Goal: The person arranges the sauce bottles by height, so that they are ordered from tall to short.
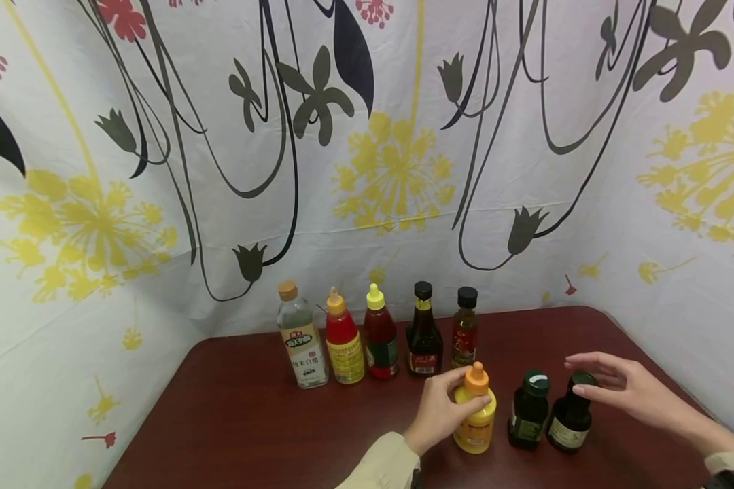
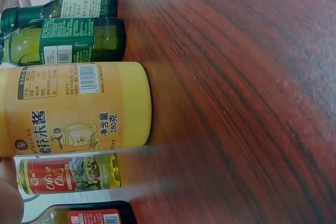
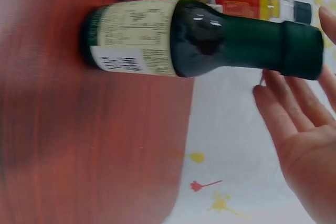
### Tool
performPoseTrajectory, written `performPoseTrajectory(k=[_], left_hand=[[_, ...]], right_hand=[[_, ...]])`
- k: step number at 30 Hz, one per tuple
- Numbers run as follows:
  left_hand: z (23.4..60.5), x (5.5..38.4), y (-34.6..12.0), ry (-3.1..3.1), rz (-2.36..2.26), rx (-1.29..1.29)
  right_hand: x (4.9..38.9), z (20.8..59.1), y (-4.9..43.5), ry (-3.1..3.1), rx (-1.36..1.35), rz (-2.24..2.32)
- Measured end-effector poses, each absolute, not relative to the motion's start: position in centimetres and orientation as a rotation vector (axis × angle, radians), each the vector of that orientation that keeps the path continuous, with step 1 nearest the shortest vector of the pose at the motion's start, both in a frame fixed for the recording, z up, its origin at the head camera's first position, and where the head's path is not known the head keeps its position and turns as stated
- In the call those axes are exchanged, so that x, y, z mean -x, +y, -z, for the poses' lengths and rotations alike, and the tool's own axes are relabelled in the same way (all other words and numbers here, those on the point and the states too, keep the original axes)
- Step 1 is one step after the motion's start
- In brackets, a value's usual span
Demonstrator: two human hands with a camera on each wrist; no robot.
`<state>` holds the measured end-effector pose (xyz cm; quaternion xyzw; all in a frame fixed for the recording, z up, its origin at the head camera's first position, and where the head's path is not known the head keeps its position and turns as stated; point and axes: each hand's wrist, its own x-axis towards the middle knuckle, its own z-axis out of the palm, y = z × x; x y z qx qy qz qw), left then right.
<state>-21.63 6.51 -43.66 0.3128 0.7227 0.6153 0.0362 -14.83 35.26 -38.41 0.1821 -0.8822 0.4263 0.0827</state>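
Observation:
My left hand [image 1: 435,411] grips the upper part of a yellow honey mustard squeeze bottle [image 1: 475,435] with an orange cap, thumb on the near side. The bottle stands upright, its label [image 2: 79,109] facing the left wrist camera. To its right is a dark green bottle [image 1: 527,415] with a green cap. Beyond that stands a second dark bottle [image 1: 569,424] with a cream label. Around its capped top my right hand [image 1: 633,388] is spread, thumb and fingers apart. In the right wrist view, the fingers [image 3: 278,111] extend beside the cap.
Along the back of the dark red table [image 1: 251,421] stand a white vinegar bottle [image 1: 306,353], two red sauce bottles [image 1: 345,350], a dark sauce bottle [image 1: 425,339] and an olive oil bottle [image 1: 465,333]. A flower-patterned cloth [image 1: 367,170] hangs behind and at the sides.

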Motion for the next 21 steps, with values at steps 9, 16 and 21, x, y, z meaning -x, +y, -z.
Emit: performPoseTrajectory(k=[9, 16, 21], left_hand=[[43.4, 21.2, 6.6, 2.257, -1.904, -0.948], [43.8, 21.3, 6.8, 2.248, -1.931, -1.005], [43.5, 21.4, 6.6, 2.296, -1.906, -1.048]], right_hand=[[14.0, 39.5, 34.7, -2.539, -0.458, -1.180], [13.9, 40.0, 34.7, -2.493, -0.476, -1.256], [14.0, 40.2, 34.6, -2.468, -0.494, -1.289]])
